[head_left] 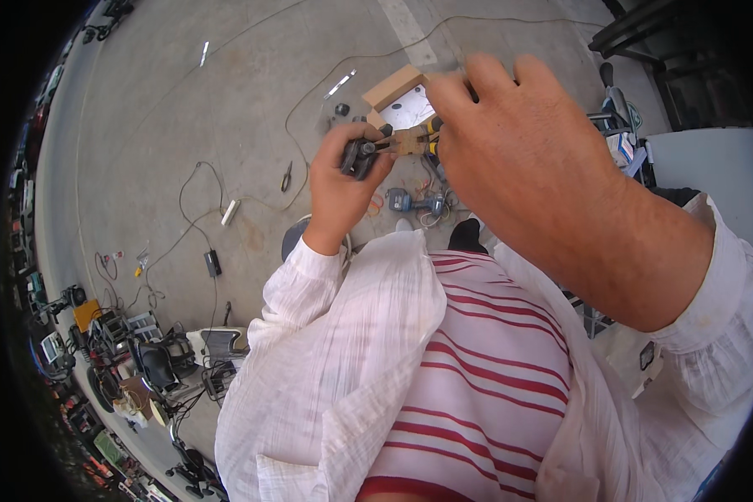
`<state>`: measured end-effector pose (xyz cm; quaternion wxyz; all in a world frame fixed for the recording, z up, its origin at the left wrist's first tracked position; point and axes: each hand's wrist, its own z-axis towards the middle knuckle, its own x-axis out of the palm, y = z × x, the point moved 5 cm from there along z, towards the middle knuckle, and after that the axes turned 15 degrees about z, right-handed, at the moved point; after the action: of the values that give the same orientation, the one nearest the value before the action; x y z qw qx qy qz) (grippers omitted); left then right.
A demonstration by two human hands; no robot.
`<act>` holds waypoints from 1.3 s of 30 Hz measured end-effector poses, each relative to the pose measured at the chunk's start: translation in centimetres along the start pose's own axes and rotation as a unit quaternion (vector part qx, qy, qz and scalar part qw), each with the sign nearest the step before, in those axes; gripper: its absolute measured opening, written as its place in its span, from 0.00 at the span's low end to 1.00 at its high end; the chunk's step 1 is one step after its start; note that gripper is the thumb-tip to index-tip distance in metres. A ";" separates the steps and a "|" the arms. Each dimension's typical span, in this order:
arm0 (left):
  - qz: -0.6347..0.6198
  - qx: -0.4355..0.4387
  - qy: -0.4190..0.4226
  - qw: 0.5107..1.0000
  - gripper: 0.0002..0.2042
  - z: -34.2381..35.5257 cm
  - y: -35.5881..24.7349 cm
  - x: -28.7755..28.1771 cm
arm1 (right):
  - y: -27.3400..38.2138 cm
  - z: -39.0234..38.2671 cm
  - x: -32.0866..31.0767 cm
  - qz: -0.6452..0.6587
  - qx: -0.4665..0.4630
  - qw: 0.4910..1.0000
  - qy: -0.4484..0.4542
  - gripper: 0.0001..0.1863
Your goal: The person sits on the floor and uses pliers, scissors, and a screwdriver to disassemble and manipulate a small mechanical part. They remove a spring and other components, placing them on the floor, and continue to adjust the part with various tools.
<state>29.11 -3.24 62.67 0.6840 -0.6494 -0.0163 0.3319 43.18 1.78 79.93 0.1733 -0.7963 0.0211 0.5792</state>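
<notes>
My left hand [336, 197] is closed round a small black part [357, 161], held up in front of my chest. My right hand [519, 146], large and close to the camera, is wrapped round the yellow-and-black handles of a pair of pliers [409, 142]. The worn, brownish head of the pliers points left, with its jaws at the black part. Whether the jaws grip it or only touch it, I cannot tell. My right fingertips and most of the handles are hidden behind the back of that hand.
Below my hands, a blue cordless power tool [416, 202] lies near my feet. Beyond stands an open cardboard box [391, 85]. A hand tool [286, 177], a white power strip [230, 212], a black adapter [212, 263] and cables lie leftward. Scooters [155, 364] stand lower left.
</notes>
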 end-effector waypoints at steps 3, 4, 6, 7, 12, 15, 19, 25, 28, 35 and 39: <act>-0.001 0.015 0.000 1.000 0.14 0.1 -0.4 0.1 | 0.3 0.4 -0.5 0.004 0.011 0.997 0.079 0.17; 0.005 0.016 0.000 1.000 0.14 0.0 -0.3 0.1 | 0.3 0.7 -0.5 0.015 0.017 0.995 0.095 0.19; 0.015 0.019 0.002 1.000 0.14 0.0 -0.3 0.1 | 0.2 1.2 -0.5 0.045 0.028 0.991 0.123 0.21; 0.014 0.022 0.002 1.000 0.14 0.0 -0.3 0.2 | 0.1 1.5 -0.5 0.063 0.033 0.988 0.135 0.22; 0.037 0.045 -0.011 0.998 0.14 -0.2 -0.1 0.0 | 0.7 1.6 -0.6 0.031 0.043 0.993 0.102 0.13; 0.059 0.069 -0.003 0.996 0.14 -0.4 -0.2 -0.1 | 1.0 1.7 -0.5 0.024 0.036 0.992 0.117 0.13; 0.056 0.059 0.010 0.997 0.14 -0.7 0.1 -0.1 | 0.4 2.0 0.1 0.111 0.028 0.984 0.140 0.11; 0.053 0.060 0.040 0.996 0.15 -0.7 0.3 -0.1 | -0.1 2.1 1.0 0.143 0.004 0.969 0.199 0.08; 0.056 0.072 0.039 0.995 0.14 -0.6 0.7 0.5 | -0.7 1.9 0.6 0.153 0.032 0.958 0.242 0.06; -0.027 -0.013 0.072 0.997 0.14 -0.9 2.7 -0.1 | -2.7 1.1 0.3 0.192 0.048 0.972 0.124 0.06; -0.145 -0.111 0.111 0.977 0.14 -1.2 2.9 -0.3 | -2.9 0.3 1.0 0.263 0.106 0.953 0.110 0.10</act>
<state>28.20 -4.65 60.02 0.6462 -0.7446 -0.0707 0.1516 43.89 4.79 79.63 0.0947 -0.7984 0.3101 0.5074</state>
